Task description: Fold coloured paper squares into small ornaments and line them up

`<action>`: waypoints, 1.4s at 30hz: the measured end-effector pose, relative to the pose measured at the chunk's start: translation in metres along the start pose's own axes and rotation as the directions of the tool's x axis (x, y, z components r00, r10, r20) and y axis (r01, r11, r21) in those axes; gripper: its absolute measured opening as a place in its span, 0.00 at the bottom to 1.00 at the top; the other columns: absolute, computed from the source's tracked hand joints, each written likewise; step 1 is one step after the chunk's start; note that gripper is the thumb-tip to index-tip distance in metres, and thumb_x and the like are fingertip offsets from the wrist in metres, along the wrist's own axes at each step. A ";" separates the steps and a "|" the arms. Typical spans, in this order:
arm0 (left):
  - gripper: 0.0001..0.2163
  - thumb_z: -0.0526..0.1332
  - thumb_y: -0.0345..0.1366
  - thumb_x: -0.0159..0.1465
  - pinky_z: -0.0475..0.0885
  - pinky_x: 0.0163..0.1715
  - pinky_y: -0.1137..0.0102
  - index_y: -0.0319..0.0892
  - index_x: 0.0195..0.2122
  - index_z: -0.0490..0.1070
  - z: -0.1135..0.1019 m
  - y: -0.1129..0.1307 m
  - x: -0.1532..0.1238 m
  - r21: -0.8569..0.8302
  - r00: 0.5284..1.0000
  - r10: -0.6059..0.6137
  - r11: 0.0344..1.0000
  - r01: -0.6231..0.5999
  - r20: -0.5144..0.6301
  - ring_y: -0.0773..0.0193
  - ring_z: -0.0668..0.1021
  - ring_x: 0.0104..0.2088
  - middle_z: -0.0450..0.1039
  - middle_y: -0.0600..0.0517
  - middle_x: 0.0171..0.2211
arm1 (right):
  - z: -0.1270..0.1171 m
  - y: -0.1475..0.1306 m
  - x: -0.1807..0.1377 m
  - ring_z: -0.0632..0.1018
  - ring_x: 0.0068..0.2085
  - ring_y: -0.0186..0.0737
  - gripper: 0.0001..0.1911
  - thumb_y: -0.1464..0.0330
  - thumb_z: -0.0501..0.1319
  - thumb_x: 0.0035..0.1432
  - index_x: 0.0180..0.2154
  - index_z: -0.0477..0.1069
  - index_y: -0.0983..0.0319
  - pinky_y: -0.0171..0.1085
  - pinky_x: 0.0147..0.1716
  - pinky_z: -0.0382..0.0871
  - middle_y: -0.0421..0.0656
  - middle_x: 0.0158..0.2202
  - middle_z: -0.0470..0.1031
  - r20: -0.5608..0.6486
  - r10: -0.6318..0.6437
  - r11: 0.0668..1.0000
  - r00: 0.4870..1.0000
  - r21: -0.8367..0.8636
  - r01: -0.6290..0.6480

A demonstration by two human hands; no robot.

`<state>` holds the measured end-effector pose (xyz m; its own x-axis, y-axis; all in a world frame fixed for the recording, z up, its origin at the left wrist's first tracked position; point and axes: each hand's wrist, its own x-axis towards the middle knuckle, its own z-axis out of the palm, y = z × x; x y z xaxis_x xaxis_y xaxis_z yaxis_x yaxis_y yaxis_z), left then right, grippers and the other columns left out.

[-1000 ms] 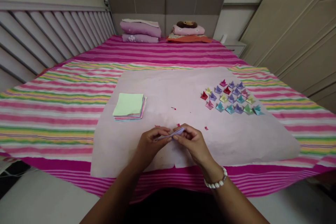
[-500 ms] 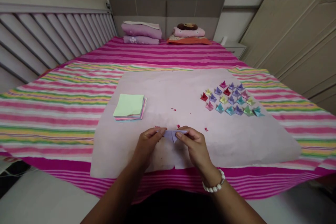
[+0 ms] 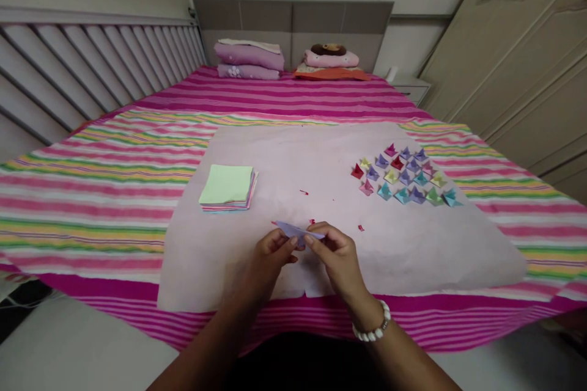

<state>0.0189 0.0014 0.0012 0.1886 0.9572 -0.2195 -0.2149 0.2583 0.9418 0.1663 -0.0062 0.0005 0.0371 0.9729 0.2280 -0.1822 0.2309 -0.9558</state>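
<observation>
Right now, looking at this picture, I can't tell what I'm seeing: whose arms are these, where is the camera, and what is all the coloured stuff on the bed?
There is no machine here: the arms belong to a person, and the camera sits on that person's head, looking forward and down. The left hand and the right hand pinch a small, partly folded piece of lilac paper between their fingertips. The right wrist wears a white bead bracelet. The work surface is a pale pink sheet laid over a bed with a striped bedspread. To the left lies a stack of square coloured papers, green on top. To the right sits a cluster of small folded paper shapes in many colours. Pillows lie at the headboard.
</observation>
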 end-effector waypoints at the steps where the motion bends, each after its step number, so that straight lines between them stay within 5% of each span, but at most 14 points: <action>1: 0.10 0.65 0.40 0.58 0.67 0.30 0.73 0.40 0.36 0.76 -0.002 0.002 0.000 0.034 1.000 0.020 0.999 -0.020 0.010 0.66 0.75 0.32 0.76 0.52 0.29 | -0.001 -0.001 0.001 0.72 0.34 0.38 0.06 0.65 0.65 0.57 0.28 0.75 0.59 0.36 0.36 0.64 0.40 0.30 0.74 0.022 0.016 1.000 1.000 0.018 -0.016; 5: 0.08 0.64 0.37 0.59 0.65 0.28 0.74 0.39 0.35 0.75 -0.013 0.012 0.000 0.138 0.990 0.070 0.987 -0.087 0.125 0.71 0.71 0.25 0.72 0.55 0.23 | -0.005 -0.009 0.006 0.71 0.29 0.36 0.16 0.56 0.59 0.61 0.30 0.76 0.61 0.36 0.32 0.63 0.41 0.26 0.73 0.088 0.174 0.968 0.981 0.169 -0.187; 9: 0.11 0.67 0.36 0.56 0.66 0.27 0.75 0.40 0.39 0.70 -0.018 0.016 -0.001 0.058 0.971 0.046 0.996 -0.061 0.234 0.71 0.72 0.25 0.73 0.56 0.26 | -0.004 -0.015 0.007 0.68 0.25 0.33 0.13 0.58 0.66 0.54 0.29 0.76 0.62 0.34 0.27 0.59 0.39 0.24 0.71 0.142 0.293 0.922 0.946 0.222 -0.319; 23: 0.11 0.69 0.35 0.55 0.67 0.27 0.75 0.40 0.32 0.67 -0.018 0.011 -0.001 -0.025 0.970 0.053 0.999 -0.049 0.236 0.73 0.73 0.23 0.73 0.57 0.25 | -0.001 -0.014 0.005 0.64 0.20 0.29 0.07 0.65 0.68 0.49 0.27 0.74 0.62 0.31 0.22 0.56 0.35 0.18 0.67 0.123 0.361 0.899 0.925 0.217 -0.380; 29: 0.11 0.69 0.38 0.52 0.69 0.30 0.72 0.40 0.32 0.70 -0.012 0.014 0.002 0.100 0.993 0.070 0.992 -0.080 0.100 0.69 0.75 0.26 0.73 0.56 0.25 | -0.002 -0.008 0.006 0.71 0.23 0.33 0.09 0.67 0.69 0.44 0.31 0.73 0.60 0.34 0.27 0.66 0.37 0.23 0.74 0.189 0.300 0.932 0.935 0.150 -0.329; 34: 0.13 0.63 0.41 0.57 0.68 0.31 0.70 0.40 0.41 0.71 -0.005 0.016 -0.001 0.396 0.960 0.216 0.909 -0.131 -0.179 0.65 0.74 0.28 0.71 0.54 0.26 | 0.001 -0.002 0.007 0.66 0.20 0.30 0.07 0.68 0.64 0.46 0.32 0.72 0.60 0.31 0.21 0.61 0.36 0.22 0.70 0.012 0.210 0.976 0.978 -0.054 -0.209; 42: 0.19 0.62 0.41 0.58 0.67 0.27 0.70 0.39 0.49 0.69 0.011 0.014 -0.009 0.576 0.961 0.268 0.798 -0.179 -0.073 0.67 0.70 0.25 0.68 0.54 0.29 | 0.012 0.001 0.000 0.66 0.23 0.33 0.08 0.73 0.58 0.51 0.35 0.73 0.61 0.32 0.23 0.61 0.37 0.24 0.67 -0.019 -0.026 0.914 0.999 -0.406 0.016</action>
<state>0.0253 -0.0054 0.0189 0.0538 0.9983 0.0228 0.3466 -0.0401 0.9372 0.1539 -0.0055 0.0016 0.0608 0.9667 0.2487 0.2326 0.2286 -0.9453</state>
